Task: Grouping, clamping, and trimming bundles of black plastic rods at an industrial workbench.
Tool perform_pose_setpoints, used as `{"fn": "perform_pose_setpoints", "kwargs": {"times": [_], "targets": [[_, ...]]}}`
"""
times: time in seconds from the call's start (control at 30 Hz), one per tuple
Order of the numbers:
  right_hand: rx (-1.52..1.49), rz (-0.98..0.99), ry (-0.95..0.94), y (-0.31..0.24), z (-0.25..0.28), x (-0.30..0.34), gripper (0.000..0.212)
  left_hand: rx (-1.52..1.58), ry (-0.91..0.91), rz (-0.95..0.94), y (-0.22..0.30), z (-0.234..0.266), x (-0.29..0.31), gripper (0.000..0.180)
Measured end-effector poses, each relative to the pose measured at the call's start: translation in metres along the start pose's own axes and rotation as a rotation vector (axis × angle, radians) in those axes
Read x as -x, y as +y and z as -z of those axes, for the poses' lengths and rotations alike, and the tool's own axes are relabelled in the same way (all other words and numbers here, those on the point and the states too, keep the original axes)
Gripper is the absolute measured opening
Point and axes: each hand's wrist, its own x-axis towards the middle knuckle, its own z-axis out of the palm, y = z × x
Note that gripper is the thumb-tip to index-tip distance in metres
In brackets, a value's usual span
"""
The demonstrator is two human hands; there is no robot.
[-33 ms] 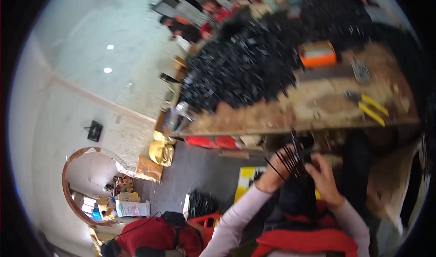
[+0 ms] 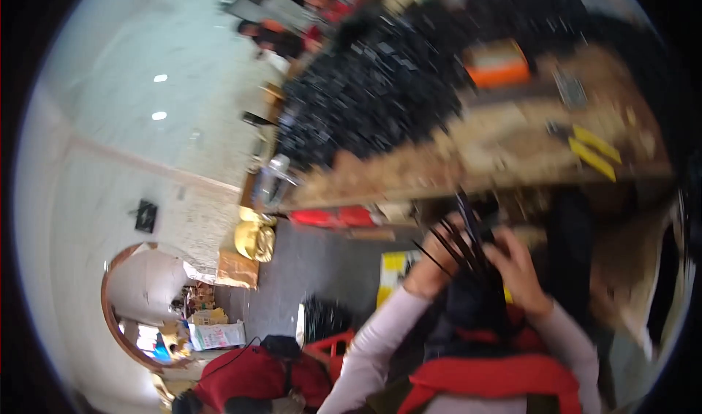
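My left hand (image 2: 430,274) is closed around several thin black strips (image 2: 452,249), which fan out between and past its fingers. A wider dark strip (image 2: 466,213) stands up between my two hands, pointing toward the table edge. My right hand (image 2: 518,269) comes in from the other side, its thumb and fingers bent together against the dark bundle. What exactly sits in that pinch is blurred and partly hidden. Both hands are over my lap, just below the near edge of the wooden table (image 2: 504,140).
A large heap of black pieces (image 2: 373,85) covers the table's far side. Near it are an orange box (image 2: 497,65), a small metal plate (image 2: 570,89) and yellow-handled pliers (image 2: 594,151). A clear bottle (image 2: 274,176) stands at the table's left end. A person in red (image 2: 263,377) is at lower left.
The whole view has shifted slightly, so the table and heap sit a little higher and further left. The strips in my left hand are spread at a different angle.
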Motion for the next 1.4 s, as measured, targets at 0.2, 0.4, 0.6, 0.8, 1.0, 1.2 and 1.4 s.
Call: {"fn": "perform_pose_setpoints", "kwargs": {"times": [0.2, 0.4, 0.6, 0.8, 1.0, 1.2, 1.4], "targets": [[-0.178, 0.056, -0.155, 0.007, -0.007, -0.022, 0.012, 0.155, -0.073, -0.058, 0.022, 0.006, -0.002, 0.036], [-0.219, -0.043, -0.125, 0.012, -0.002, -0.012, 0.011, 0.183, 0.033, -0.053, 0.000, 0.015, 0.004, 0.042], [-0.282, -0.078, -0.135, 0.011, -0.003, -0.003, 0.012, 0.213, -0.009, -0.039, 0.003, 0.006, 0.014, 0.042], [-0.233, -0.060, -0.118, 0.008, -0.008, -0.004, 0.013, 0.158, 0.052, -0.093, 0.008, -0.002, 0.016, 0.041], [-0.150, -0.038, -0.083, 0.008, -0.013, -0.002, 0.014, 0.144, 0.091, -0.120, 0.010, -0.007, 0.022, 0.042], [-0.014, -0.002, -0.066, 0.008, -0.015, 0.000, 0.014, 0.085, 0.129, -0.172, 0.006, -0.007, 0.020, 0.041], [-0.063, -0.035, -0.070, 0.002, -0.016, -0.001, 0.013, 0.123, 0.049, -0.114, 0.008, -0.005, 0.020, 0.035]]}}
